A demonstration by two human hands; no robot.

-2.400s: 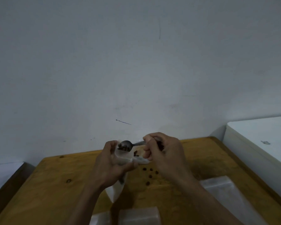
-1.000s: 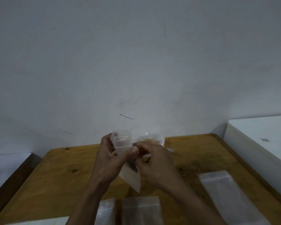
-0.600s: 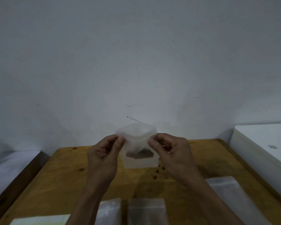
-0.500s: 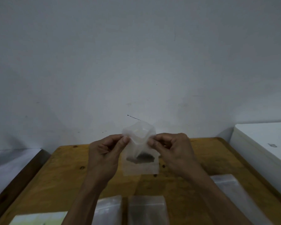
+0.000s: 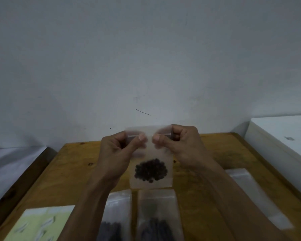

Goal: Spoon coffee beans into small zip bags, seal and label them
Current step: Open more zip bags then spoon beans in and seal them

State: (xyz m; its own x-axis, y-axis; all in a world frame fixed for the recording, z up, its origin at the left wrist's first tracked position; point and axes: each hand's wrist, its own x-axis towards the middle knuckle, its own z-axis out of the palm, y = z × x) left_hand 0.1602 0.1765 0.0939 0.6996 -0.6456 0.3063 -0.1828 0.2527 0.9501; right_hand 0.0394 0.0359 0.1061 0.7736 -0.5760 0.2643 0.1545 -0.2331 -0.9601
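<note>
A small clear zip bag (image 5: 151, 152) hangs upright above the wooden table (image 5: 71, 169), with a dark clump of coffee beans (image 5: 151, 169) in its lower half. My left hand (image 5: 119, 152) pinches the bag's top strip left of centre. My right hand (image 5: 180, 145) pinches the same strip right of centre, thumbs almost touching. The strip looks flat and pressed together. No spoon is in view.
Two filled zip bags (image 5: 117, 216) (image 5: 159, 216) lie flat at the near edge below my hands. A pale yellow label sheet (image 5: 40, 223) lies at the near left. An empty clear bag (image 5: 257, 197) lies at the right. A white box (image 5: 285, 136) stands beyond the table's right edge.
The spoon has left my right hand. Both hands took the bag by its top, turned it to face me and flattened its open mouth into a straight strip; the beans settled low.
</note>
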